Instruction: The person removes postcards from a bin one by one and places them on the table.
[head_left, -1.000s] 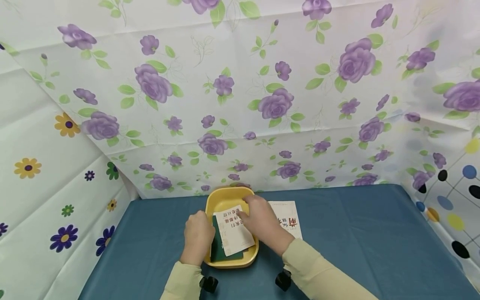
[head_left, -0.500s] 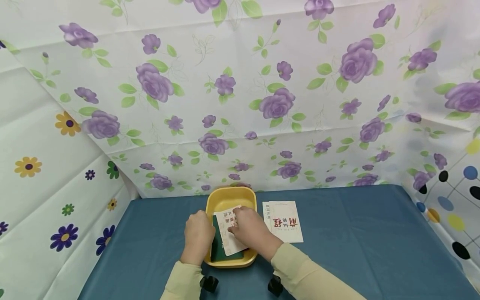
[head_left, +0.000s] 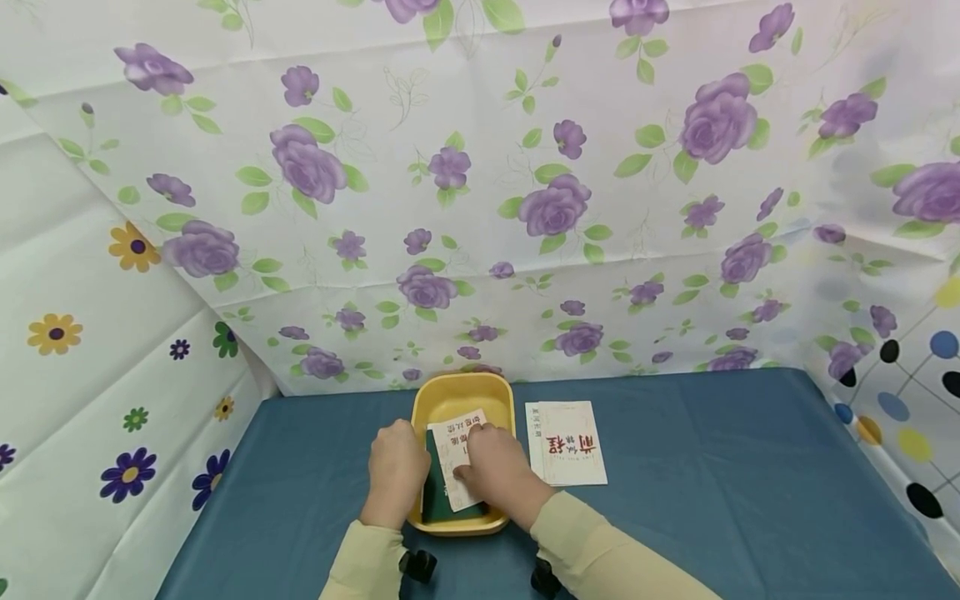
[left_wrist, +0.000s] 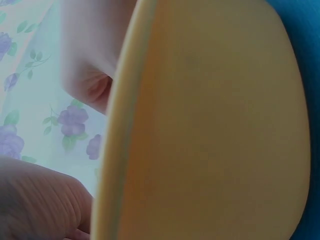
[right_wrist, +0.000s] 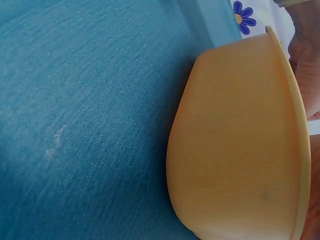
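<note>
My left hand (head_left: 397, 467) grips the left rim of a yellow plastic basin (head_left: 457, 385) in the head view. Inside it lies a white printed card (head_left: 448, 450) with red and black characters, on top of a dark green flat item (head_left: 435, 500). Over the card's right side is my right hand (head_left: 504, 467), thumb and bent fingers against it; whether they pinch the card is hidden. The left wrist view shows the basin's outer wall (left_wrist: 215, 120) and part of both hands. From the right wrist, the basin's side (right_wrist: 235, 140) hides most of the fingers.
Right of the basin, overlapping white printed cards (head_left: 573, 467) lie on the blue-covered table (head_left: 712, 483). Behind the table stands a floral sheet (head_left: 525, 275), with more patterned sheets at both sides.
My right hand has moved left and slightly down across the card, its fingers now more bent. The cards to the right came into full view. My left hand and the basin have stayed put.
</note>
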